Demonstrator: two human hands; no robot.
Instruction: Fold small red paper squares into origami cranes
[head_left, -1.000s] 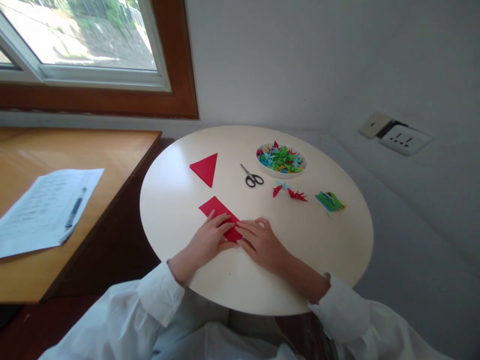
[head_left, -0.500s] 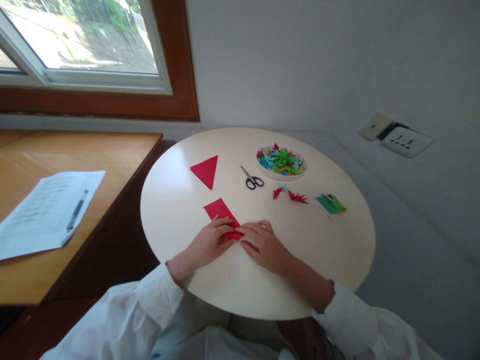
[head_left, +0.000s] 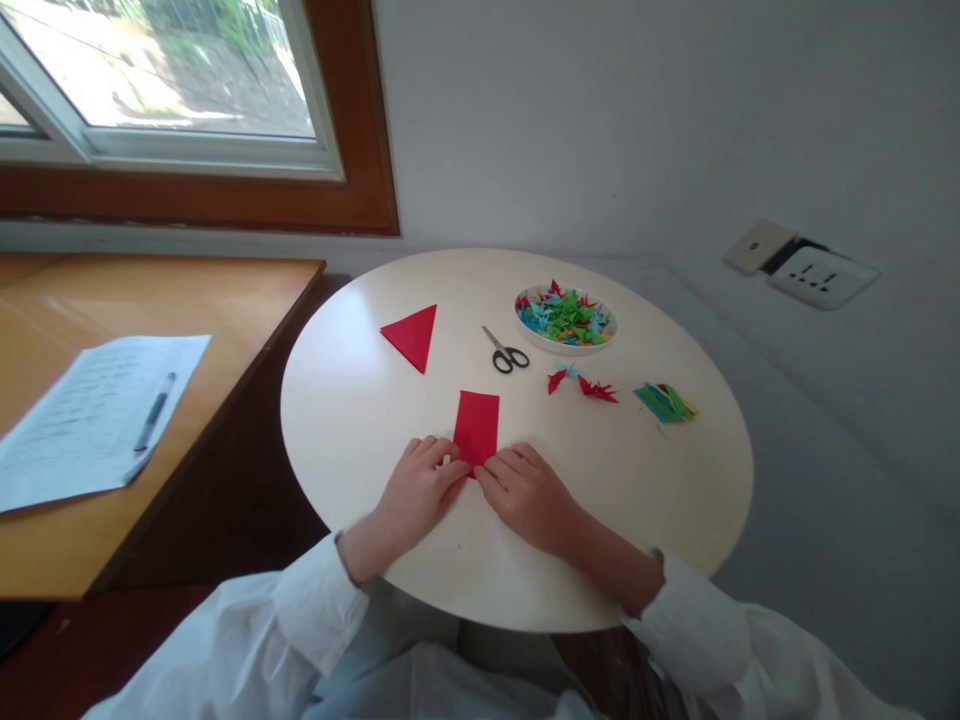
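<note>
A red sheet of paper [head_left: 478, 422], rectangular in outline, lies on the round white table with its long sides running away from me. My left hand [head_left: 424, 490] pinches its near left corner between thumb and fingers. At the near right corner, my right hand [head_left: 527, 497] has its fingers closed on the paper's edge. The fingertips of both hands almost meet and hide the near edge. Beyond the left hand is a red paper triangle [head_left: 412, 336]. Black-handled scissors [head_left: 507, 354] rest past the sheet, blades pointing away to the left.
A white dish [head_left: 566, 345] full of small colourful folded paper pieces stands at the back right. Small red and blue folded papers [head_left: 598, 390] lie before it, with coloured paper strips [head_left: 666, 403] farther right. On the wooden desk [head_left: 247, 310] are a written sheet [head_left: 90, 420] and a pen [head_left: 156, 410].
The red sheet has been turned from a slant to nearly straight, its far end swinging to the right. Both hands now hold its near corners.
</note>
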